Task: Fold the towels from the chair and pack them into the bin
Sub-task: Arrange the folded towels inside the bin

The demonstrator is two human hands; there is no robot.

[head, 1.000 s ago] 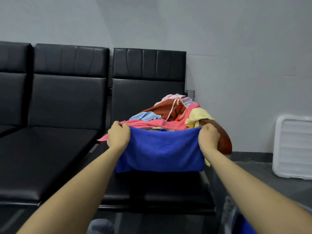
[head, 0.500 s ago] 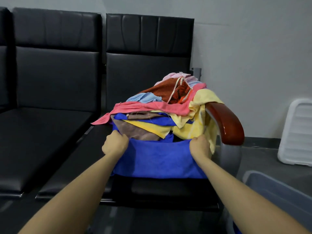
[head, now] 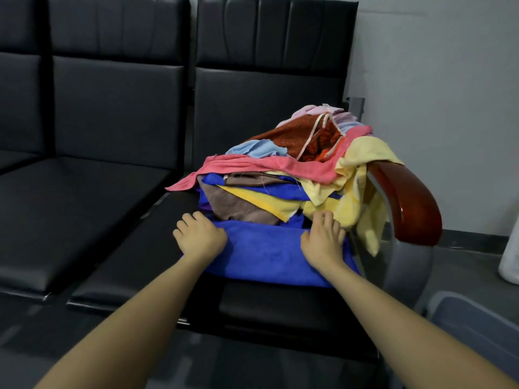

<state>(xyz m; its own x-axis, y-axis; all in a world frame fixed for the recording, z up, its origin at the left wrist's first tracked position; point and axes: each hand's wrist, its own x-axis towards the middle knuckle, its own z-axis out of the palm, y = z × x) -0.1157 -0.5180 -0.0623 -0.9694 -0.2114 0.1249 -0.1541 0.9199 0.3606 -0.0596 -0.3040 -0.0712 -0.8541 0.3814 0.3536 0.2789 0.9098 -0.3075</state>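
Blue towel flattened on the seat front, both hands pressing it.

My left hand (head: 200,238) and right hand (head: 323,240) lie palm-down on the blue towel (head: 264,254), fingers (head: 325,220) spread fairly wide and nearly straight, gripping nothing; I judge this is to smooth the cloth and hold it flat for a fold. The towel sits under and between my fingers on the front of the black chair (head: 266,301), the only bare seat area. Just beyond my fingertips the unfolded towel pile (head: 295,175) is heaped, a yellow towel (head: 362,189) draped over the wooden armrest (head: 404,200) to the right of my right fingers. The bin (head: 477,327) stands low, right of my right forearm, within reach for packing.
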